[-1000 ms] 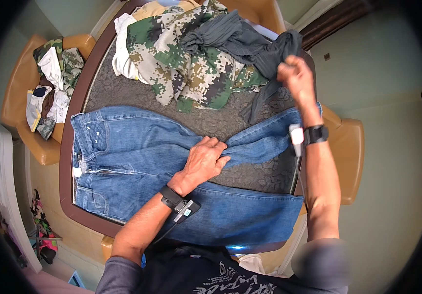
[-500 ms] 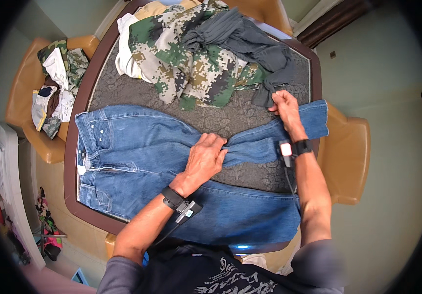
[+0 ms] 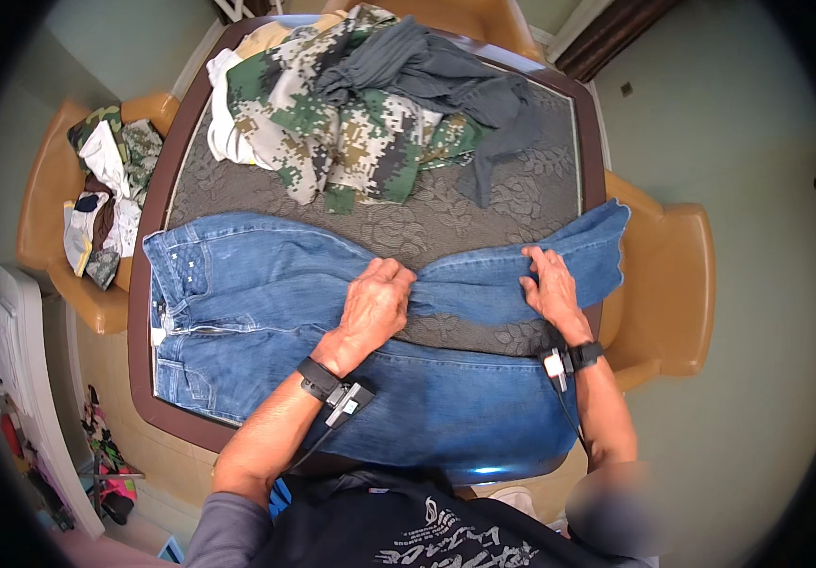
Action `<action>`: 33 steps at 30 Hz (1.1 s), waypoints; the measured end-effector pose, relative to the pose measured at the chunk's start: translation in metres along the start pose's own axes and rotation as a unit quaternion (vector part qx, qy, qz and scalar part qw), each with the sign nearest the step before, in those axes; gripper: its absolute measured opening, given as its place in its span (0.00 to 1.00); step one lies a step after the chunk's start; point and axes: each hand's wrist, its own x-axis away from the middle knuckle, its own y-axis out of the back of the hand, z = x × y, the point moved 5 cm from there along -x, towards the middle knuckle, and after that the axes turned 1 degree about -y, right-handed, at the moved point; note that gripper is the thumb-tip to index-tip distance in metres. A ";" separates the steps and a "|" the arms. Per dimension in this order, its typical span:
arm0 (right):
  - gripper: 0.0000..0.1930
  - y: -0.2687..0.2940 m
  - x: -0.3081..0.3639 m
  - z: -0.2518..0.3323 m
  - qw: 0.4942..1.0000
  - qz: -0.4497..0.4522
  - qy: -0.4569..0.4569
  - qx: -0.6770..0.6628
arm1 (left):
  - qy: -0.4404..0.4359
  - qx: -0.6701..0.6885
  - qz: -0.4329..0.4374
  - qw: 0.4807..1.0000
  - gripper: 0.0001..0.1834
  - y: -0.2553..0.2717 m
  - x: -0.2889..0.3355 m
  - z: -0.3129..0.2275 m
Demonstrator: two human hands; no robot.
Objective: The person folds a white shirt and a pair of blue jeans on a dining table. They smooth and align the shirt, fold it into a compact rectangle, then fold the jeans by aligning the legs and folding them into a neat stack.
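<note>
A pair of blue jeans lies across the table with its waistband to the left and both legs stretching right. My left hand is closed on the far leg around the knee, where the denim bunches into folds. Farther along that same leg, my right hand rests with fingers spread and slightly bent, fingertips near the leg's far edge. The hem beyond it hangs past the table's right edge. The near leg lies below both hands, close to my body.
Past the jeans, a heap holds a camouflage garment, a dark grey cloth and a white one. More clothes sit on a tan chair at left. Another tan chair stands against the table's right side.
My right hand has come nearer, from beside the dark grey cloth's end down onto the far leg, and its fingers have spread. The left hand keeps its hold. The view has shifted slightly.
</note>
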 end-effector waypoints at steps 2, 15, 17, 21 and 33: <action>0.17 0.005 -0.010 -0.001 1.000 -0.001 0.022 0.001 | 0.012 -0.014 -0.021 1.000 0.09 0.000 -0.003 -0.001; 0.05 0.092 0.013 0.009 0.967 -0.243 0.077 -0.020 | -0.049 -0.014 -0.133 0.990 0.16 0.031 -0.040 -0.026; 0.06 0.109 0.002 -0.003 0.953 -0.301 0.042 -0.015 | -0.013 -0.038 -0.093 0.995 0.26 0.020 -0.044 -0.022; 0.08 0.066 -0.015 -0.064 0.979 -0.183 -0.045 -0.074 | -0.026 -0.106 -0.072 0.991 0.27 0.010 -0.038 -0.023; 0.28 0.030 0.077 -0.136 0.979 -0.170 -0.099 -0.058 | -0.051 -0.119 0.034 0.991 0.23 -0.055 -0.007 -0.049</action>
